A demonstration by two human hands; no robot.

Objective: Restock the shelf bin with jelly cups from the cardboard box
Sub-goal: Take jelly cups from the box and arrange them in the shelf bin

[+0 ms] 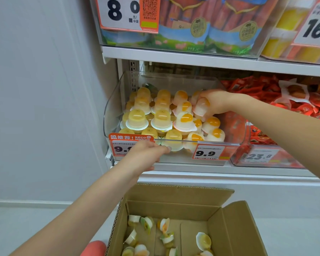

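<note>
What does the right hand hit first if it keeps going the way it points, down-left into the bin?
Most likely the white jelly cups with orange centres stacked just below and left of the right hand, which grips a jelly cup. Depth is unclear, so the held cup may already touch them.

Head view, single wide-angle camera, worn on the person's head. Faced forward and down toward a store shelf at close range. Clear shelf bin [113,111] sat at frame centre; the open cardboard box [227,226] lay below it at 6 o'clock, cut off by the lower edge. Both forearms entered from 7 and 3 o'clock. An upper shelf [174,56] crossed at 12 o'clock. Straight edges bowed toward the borders. No second view shared the scene.
</note>
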